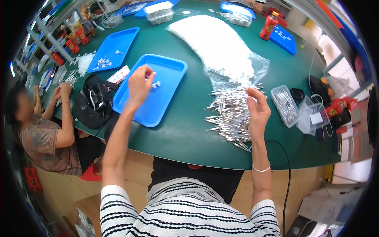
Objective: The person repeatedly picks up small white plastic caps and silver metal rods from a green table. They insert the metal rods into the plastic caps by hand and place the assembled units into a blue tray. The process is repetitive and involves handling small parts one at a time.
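My left hand (139, 87) is above a blue tray (158, 108), fingers curled together in a pinch; whatever they may hold is too small to make out. A few small white pieces (156, 84) lie in the tray beside its fingertips. Over the right side of a heap of thin metal-and-white rods (229, 114), my right hand (259, 112) is bent, thumb and forefinger a little apart with nothing visible between them. Just beyond its fingertips, a large clear plastic bag (215, 41) spills small white parts onto the table.
Right of the rods stand a clear box (285, 106) of similar rods and another clear container (314, 114). A black bag (92, 102) sits left of my tray. A co-worker (49, 134) handles parts at the left. A red bottle (269, 26) stands at the back right.
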Tool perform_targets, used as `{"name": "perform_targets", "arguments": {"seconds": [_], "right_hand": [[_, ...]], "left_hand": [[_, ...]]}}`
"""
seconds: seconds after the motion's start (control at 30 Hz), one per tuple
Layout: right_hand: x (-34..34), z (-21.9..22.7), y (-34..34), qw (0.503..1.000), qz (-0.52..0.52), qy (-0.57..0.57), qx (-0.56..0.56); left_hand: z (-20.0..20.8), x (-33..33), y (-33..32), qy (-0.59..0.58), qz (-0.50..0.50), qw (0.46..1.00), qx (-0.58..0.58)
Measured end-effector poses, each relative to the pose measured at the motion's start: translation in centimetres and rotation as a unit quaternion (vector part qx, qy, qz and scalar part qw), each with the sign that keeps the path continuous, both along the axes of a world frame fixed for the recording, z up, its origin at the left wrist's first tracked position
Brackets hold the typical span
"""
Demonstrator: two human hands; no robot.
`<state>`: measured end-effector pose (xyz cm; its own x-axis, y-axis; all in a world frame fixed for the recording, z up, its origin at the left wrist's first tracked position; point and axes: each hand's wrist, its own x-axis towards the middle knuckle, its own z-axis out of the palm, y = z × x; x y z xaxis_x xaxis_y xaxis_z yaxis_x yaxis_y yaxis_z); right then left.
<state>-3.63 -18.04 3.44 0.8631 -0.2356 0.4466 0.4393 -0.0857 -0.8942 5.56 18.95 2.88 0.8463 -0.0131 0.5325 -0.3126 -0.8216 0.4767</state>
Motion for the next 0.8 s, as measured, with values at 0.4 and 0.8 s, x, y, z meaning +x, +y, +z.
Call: {"name": "perform_targets", "arguments": {"seconds": [0.4,0.8], "right_hand": [[0.9,2.6,-4.0,0.978,0.024,0.051,-0.201],[2.2,1.8,-4.7,0.978,0.026,0.038,-0.201]], "left_hand": [[-0.3,-0.2,-13.5,-0.014,-0.25,0.968,0.023],[-2.4,4.1,-19.1,0.076,-0.285,0.94,0.174]]}}
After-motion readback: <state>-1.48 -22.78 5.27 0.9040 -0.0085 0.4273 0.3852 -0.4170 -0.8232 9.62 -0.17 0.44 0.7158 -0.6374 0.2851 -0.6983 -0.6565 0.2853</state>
